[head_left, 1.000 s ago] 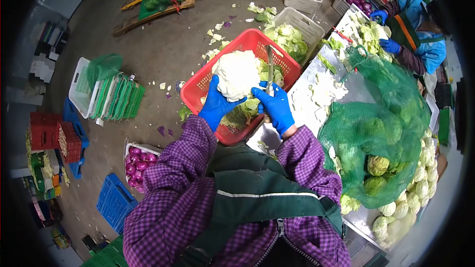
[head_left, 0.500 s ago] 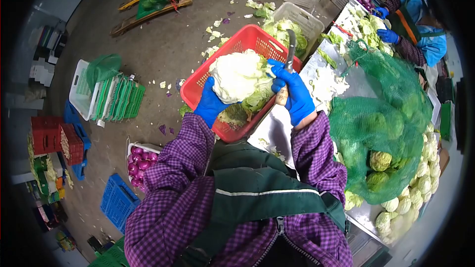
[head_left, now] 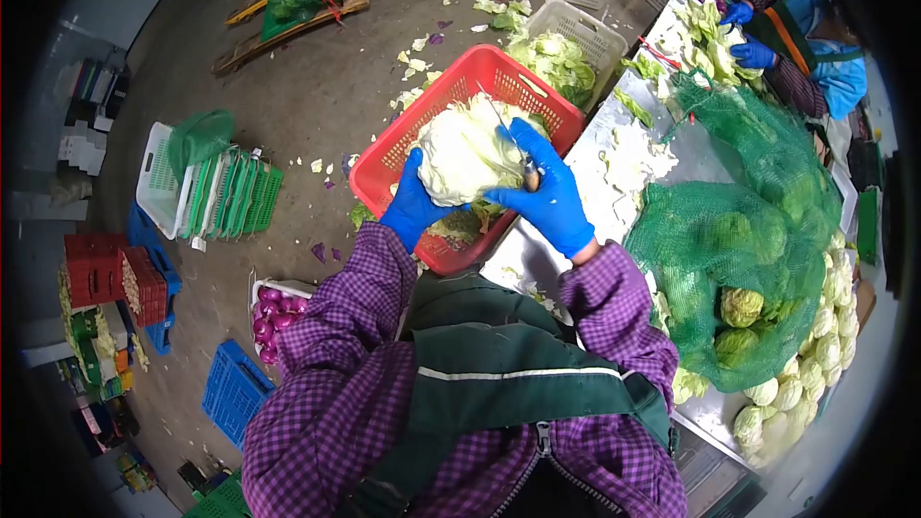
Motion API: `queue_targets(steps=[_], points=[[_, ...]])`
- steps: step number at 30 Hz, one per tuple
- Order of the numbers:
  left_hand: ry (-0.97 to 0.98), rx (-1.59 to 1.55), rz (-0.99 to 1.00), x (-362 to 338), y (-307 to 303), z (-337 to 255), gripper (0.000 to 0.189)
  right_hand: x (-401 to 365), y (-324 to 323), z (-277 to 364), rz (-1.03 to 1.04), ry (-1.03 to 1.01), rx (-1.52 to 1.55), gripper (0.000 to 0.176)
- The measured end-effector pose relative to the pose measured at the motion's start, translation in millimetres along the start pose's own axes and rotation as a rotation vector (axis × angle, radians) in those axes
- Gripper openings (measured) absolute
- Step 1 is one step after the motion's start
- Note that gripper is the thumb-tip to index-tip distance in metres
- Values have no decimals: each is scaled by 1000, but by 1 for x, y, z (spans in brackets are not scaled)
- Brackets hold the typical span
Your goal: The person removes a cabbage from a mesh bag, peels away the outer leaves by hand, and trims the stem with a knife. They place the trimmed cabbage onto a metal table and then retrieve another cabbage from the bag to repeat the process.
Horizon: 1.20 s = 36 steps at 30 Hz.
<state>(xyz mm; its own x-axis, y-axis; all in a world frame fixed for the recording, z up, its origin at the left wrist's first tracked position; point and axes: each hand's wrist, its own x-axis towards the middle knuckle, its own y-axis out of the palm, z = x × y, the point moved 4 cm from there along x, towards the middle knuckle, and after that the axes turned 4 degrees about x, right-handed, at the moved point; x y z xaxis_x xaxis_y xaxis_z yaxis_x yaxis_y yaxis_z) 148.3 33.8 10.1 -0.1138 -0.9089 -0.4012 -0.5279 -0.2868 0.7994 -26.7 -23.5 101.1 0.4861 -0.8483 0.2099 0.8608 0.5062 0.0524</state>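
Note:
A pale, trimmed cabbage [head_left: 465,153] is held over a red plastic basket [head_left: 382,152]. My left hand [head_left: 413,205], in a blue glove, cups it from the left and below. In my blue-gloved right hand [head_left: 549,190] is a knife [head_left: 531,176] with a wooden handle; its thin blade lies across the cabbage's upper right side. The right thumb reaches along the cabbage's lower edge. Loose green leaves show inside the basket beneath the cabbage.
A metal table [head_left: 712,161] on the right bears leaf scraps, green net bags [head_left: 672,240] of cabbages and peeled cabbages [head_left: 825,353]. A co-worker's gloved hand [head_left: 753,54] is at its far end. A white crate [head_left: 614,50] of leaves stands behind the basket.
The knife has swung from upright beside the cabbage to lying across it. My right hand has turned and moved closer to the cabbage; the left hand still supports it.

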Motion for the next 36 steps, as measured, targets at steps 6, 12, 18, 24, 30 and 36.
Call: queue_targets(steps=[6, 12, 18, 24, 30, 36], points=[[-65, -182, -18, -1, -20, 3, 72, 22, -45, -2, -414, 383, 66, 20], [-57, -183, 341, 1, -18, 8, 63, 9, -34, -26, -246, 536, 120, 31], [-45, 86, 605, -4, -6, 8, 62, 7, -4, -3, -84, 514, 186, 38], [-37, -278, 190, -8, 31, -4, 79, 10, -26, -49, -313, -137, -370, 39], [-92, -268, 112, 1, 21, -2, 79, 15, -15, -18, -256, 387, 229, 19], [-13, -113, 66, -12, 35, -4, 77, 11, -25, -19, -281, 340, 268, 22]])
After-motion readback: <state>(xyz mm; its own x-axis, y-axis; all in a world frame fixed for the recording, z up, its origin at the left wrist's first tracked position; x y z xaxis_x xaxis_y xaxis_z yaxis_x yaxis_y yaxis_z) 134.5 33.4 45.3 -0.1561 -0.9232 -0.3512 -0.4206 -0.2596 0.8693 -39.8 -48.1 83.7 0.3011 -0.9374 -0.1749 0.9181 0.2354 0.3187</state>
